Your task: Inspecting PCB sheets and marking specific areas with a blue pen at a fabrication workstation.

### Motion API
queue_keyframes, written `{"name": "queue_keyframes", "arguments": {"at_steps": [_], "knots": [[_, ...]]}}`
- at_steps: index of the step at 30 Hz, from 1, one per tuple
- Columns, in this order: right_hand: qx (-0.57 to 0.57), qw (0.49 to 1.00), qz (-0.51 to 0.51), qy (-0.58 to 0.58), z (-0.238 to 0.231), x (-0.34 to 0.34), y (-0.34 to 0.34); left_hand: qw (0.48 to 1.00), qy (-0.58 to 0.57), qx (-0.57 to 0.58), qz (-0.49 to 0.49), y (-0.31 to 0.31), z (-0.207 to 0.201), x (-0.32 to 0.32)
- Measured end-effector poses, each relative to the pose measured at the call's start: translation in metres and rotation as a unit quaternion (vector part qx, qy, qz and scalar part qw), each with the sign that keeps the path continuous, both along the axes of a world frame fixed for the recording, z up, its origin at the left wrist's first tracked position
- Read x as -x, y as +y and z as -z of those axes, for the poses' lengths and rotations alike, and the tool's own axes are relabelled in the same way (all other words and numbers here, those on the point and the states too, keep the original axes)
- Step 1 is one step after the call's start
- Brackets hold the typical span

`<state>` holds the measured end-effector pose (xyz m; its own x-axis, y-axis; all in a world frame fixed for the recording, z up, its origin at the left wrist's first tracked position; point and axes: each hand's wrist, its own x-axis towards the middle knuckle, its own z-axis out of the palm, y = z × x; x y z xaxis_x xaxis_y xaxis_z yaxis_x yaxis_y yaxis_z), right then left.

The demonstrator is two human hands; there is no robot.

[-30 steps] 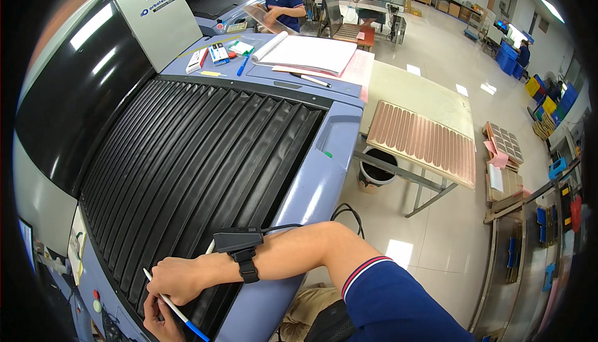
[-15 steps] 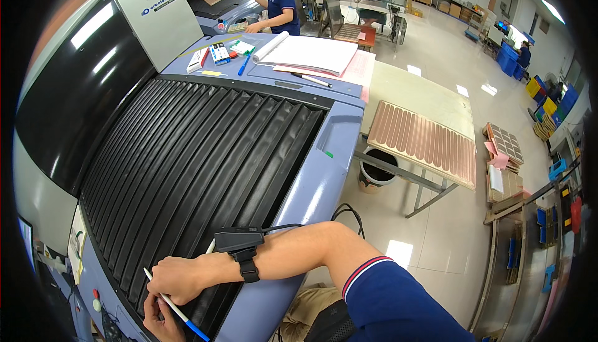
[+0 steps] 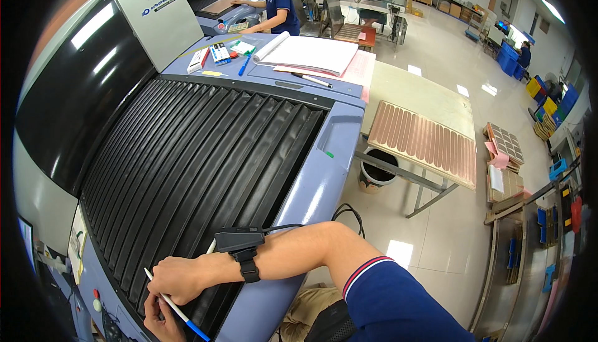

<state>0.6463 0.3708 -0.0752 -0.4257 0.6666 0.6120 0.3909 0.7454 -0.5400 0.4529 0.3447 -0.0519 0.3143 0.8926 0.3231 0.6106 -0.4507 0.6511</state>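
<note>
My right hand (image 3: 177,280) is closed in a fist over the front of the black pleated bellows cover (image 3: 205,155). A slim white pen with a blue end (image 3: 176,310) runs slantwise beneath the fist, its pale tip sticking out on the left. My left hand (image 3: 161,322) touches the right one from below, fingers curled beside the pen; what they grip, if anything, is hidden. A black box-shaped device (image 3: 240,240) is strapped on my right wrist, and a cable leads off it.
The machine's blue-grey frame (image 3: 311,180) borders the bellows. An open notebook (image 3: 311,52), small boxes and pens lie on its far ledge. To the right, a table (image 3: 430,96) bears a copper-patterned panel (image 3: 423,142) above a bin (image 3: 375,180). A co-worker (image 3: 280,9) stands at another machine beyond.
The co-worker's brown panel has gone from raised and tilted to lying low on the far machine. My own hands and the pen stay where they were.
</note>
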Motion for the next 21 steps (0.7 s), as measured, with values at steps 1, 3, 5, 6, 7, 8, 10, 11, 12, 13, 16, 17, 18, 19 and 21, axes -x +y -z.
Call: {"name": "queue_keyframes", "arguments": {"at_steps": [1,3,5,6,7,8,10,11,12,13,16,17,18,19,21], "knots": [[-0.002,1.0,0.001,0.002,0.0001,0.0001,-0.0001,1.0,0.0,0.0,0.001,-0.0001,-0.0003,-0.0002],[-0.006,1.0,0.0,0.008,0.0005,0.0002,-0.0003,1.0,-0.01,0.001,0.006,0.0022,0.0032,0.0027],[-0.01,1.0,-0.001,0.013,-0.0008,0.0,-0.0014,1.0,-0.019,0.001,0.01,0.0031,0.005,0.004],[-0.007,1.0,-0.001,0.012,-0.0014,-0.0004,-0.0019,1.0,-0.023,0.004,0.009,0.0029,0.0051,0.004],[-0.004,1.0,-0.002,0.011,-0.0017,-0.0009,-0.0022,1.0,-0.028,0.007,0.008,0.0028,0.0052,0.0036],[-0.004,1.0,-0.002,0.011,-0.0013,-0.0005,-0.0019,1.0,-0.028,0.007,0.008,0.0018,0.0046,0.0025],[0.031,0.999,0.008,0.004,-0.0022,0.0002,-0.0015,1.0,-0.025,0.012,-0.004,-0.0003,0.0027,-0.0001],[0.031,0.999,0.008,0.004,-0.0026,-0.0007,-0.002,1.0,-0.025,0.012,-0.004,0.0004,0.0029,0.0007],[0.011,1.0,0.001,0.009,-0.0026,-0.002,-0.0028,1.0,-0.02,0.01,-0.001,0.0016,0.0036,0.0021],[-0.01,1.0,-0.005,0.013,-0.0029,-0.0026,-0.0033,1.0,-0.014,0.009,0.002,0.0025,0.0042,0.0035],[-0.007,1.0,-0.002,0.014,-0.0034,-0.0023,-0.0033,1.0,-0.02,0.008,0.009,0.0036,0.0055,0.0049],[-0.007,1.0,-0.003,0.014,-0.0033,-0.0022,-0.0031,1.0,-0.02,0.008,0.009,0.0034,0.0054,0.0049],[-0.005,1.0,-0.007,0.016,-0.0033,-0.0021,-0.0029,1.0,-0.022,0.012,0.007,0.0029,0.0049,0.0046],[-0.003,1.0,-0.01,0.018,-0.0027,-0.0021,-0.0025,1.0,-0.025,0.016,0.007,0.0026,0.0042,0.0038],[-0.008,1.0,-0.008,0.021,-0.0008,-0.0019,-0.0024,1.0,-0.018,0.017,0.006,0.0005,0.0013,0.0011]]}}
